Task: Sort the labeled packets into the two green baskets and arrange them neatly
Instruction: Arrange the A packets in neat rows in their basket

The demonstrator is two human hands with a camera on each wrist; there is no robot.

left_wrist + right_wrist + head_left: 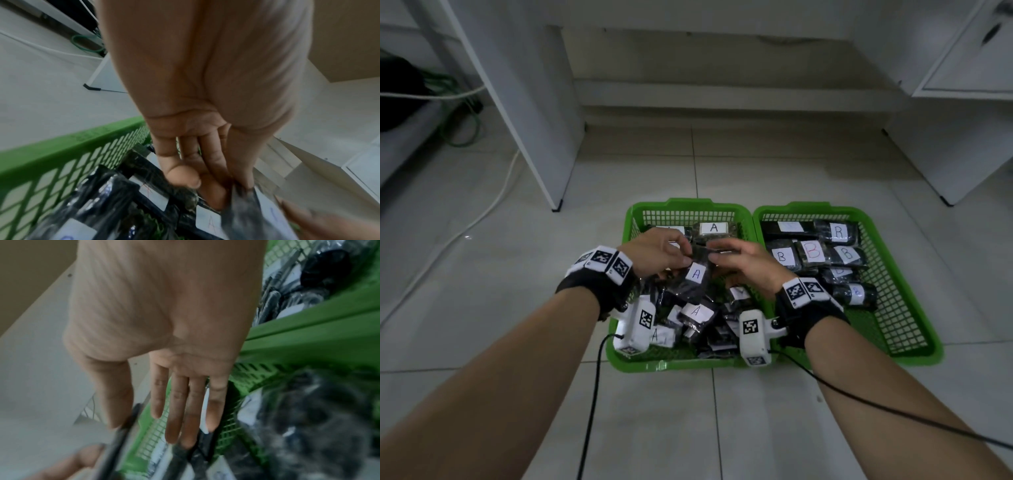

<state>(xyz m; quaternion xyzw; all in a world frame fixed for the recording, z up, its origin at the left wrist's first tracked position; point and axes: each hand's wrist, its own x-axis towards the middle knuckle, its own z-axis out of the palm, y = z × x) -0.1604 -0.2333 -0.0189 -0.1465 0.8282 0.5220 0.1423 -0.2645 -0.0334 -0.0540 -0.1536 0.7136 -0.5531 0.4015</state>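
Observation:
Two green baskets stand side by side on the tiled floor. The left basket (688,205) holds a loose heap of dark packets labelled A (695,311), with one A packet (714,228) lying flat at its back. Rows of B packets (813,251) fill the right basket (808,207). Both hands hover over the left basket and share one dark A packet (697,274). My left hand (681,255) pinches its edge (242,211) between thumb and fingers (216,194). My right hand (717,258) holds the other edge (123,431) between thumb and nearly straight fingers (133,423).
A white cabinet leg (554,205) stands on the floor left of the baskets, with a white cable (493,205) and a green cable coil (462,130) beyond it. Another white cabinet (945,192) stands at the right. Black leads trail from both wrist cameras.

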